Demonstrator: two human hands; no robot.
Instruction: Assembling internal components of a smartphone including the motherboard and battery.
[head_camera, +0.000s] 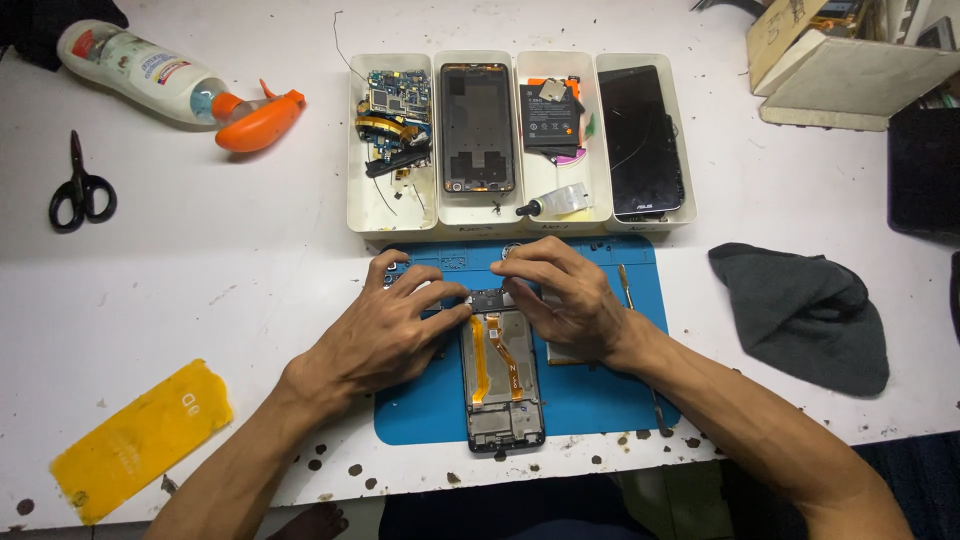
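Note:
An opened phone frame (503, 400) with orange flex cables lies on a blue work mat (590, 395). My left hand (392, 325) rests on the mat at the frame's upper left, fingertips pressing a small dark part (487, 298) at the frame's top. My right hand (565, 295) meets it from the right, fingers curled over the same part. Both hands touch the top end of the phone; the part under the fingertips is mostly hidden.
Several white trays (375, 215) behind the mat hold circuit boards, a phone frame, a battery, a small glue bottle and a black screen. A spray bottle (180, 85), scissors (80, 188), yellow sheet (140, 435), grey cloth (810, 310) and thin tool (624, 285) lie around.

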